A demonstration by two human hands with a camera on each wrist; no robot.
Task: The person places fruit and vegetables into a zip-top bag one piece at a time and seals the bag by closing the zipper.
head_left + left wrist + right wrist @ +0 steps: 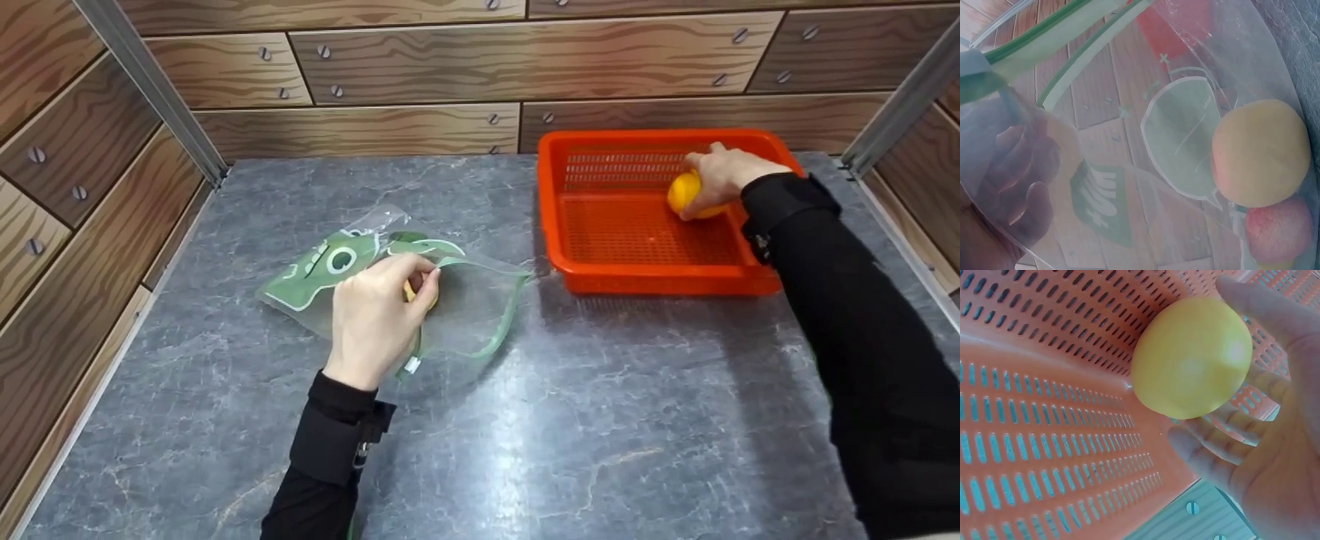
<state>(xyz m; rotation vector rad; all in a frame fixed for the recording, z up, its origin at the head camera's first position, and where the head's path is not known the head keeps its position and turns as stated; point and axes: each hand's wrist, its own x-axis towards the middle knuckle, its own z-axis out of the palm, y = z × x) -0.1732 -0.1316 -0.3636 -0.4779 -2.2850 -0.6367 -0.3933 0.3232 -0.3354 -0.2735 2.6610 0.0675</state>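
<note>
My left hand [386,311] pinches the rim of a clear zip bag [469,307] printed with a green cartoon creature, and the bag's mouth gapes to the right. In the left wrist view, a yellowish round fruit [1261,153] with a reddish side shows through the plastic, beside a smaller pink rounded piece [1279,229]. My right hand [724,180] reaches into the red-orange basket [664,279] and holds a smooth yellow-orange round fruit [1192,358]. The thumb lies on one side and the fingers pass behind it. My palm hides part of that fruit in the head view.
The basket has slotted walls and stands at the back right of the grey marbled tabletop [525,435]. Wood-patterned panels [405,64] enclose the back and both sides, with grey metal posts [161,97] at the corners.
</note>
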